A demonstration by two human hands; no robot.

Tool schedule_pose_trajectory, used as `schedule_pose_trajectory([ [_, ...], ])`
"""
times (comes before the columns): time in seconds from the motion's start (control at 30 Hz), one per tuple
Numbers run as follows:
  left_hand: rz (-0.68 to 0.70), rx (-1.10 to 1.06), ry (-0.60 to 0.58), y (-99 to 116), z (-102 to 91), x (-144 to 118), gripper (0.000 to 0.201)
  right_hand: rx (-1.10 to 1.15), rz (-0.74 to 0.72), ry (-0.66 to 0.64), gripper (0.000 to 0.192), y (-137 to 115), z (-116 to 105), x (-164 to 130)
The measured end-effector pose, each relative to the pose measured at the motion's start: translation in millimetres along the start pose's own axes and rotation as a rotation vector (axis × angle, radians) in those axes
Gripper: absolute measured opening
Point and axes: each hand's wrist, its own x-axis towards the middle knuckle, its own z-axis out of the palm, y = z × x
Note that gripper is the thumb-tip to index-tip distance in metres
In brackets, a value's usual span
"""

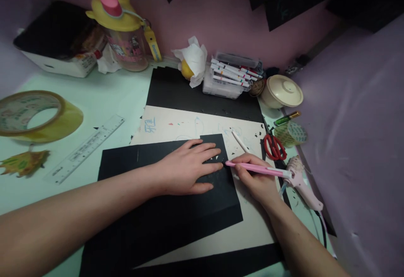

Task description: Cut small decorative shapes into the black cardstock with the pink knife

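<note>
My left hand (189,170) lies flat with its fingers spread on a sheet of black paper (158,214). Near its fingertips, a smaller black piece (229,186) has little pale triangular openings in it. Between the fingers and thumb of my right hand (257,178) is a slim pink pen-shaped craft knife (259,168). Its dark tip points left and meets the black paper close to my left fingers; the blade itself is too small to make out. A white pen (240,141) rests just beyond my right hand on a pale sheet with blue drawings (186,121).
Red-handled scissors (274,147), a pink glue gun (304,186) and a lidded cream bowl (282,91) stand along the right. Markers in a clear case (233,73) are at the back. To the left are a ruler (90,149), a tape roll (59,119) and a yellow-lidded cup (126,43).
</note>
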Motion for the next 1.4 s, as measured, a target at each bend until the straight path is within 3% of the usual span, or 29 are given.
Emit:
schedule_pose_trajectory([
  [0.93,0.000,-0.004,0.004,0.0,0.7,-0.1,0.048,0.004,0.040,0.051,0.009,-0.5,1.5,0.1],
  [1.4,-0.001,-0.006,0.005,0.3,0.1,0.1,0.048,0.007,0.011,0.004,0.009,-1.7,-0.6,0.0],
])
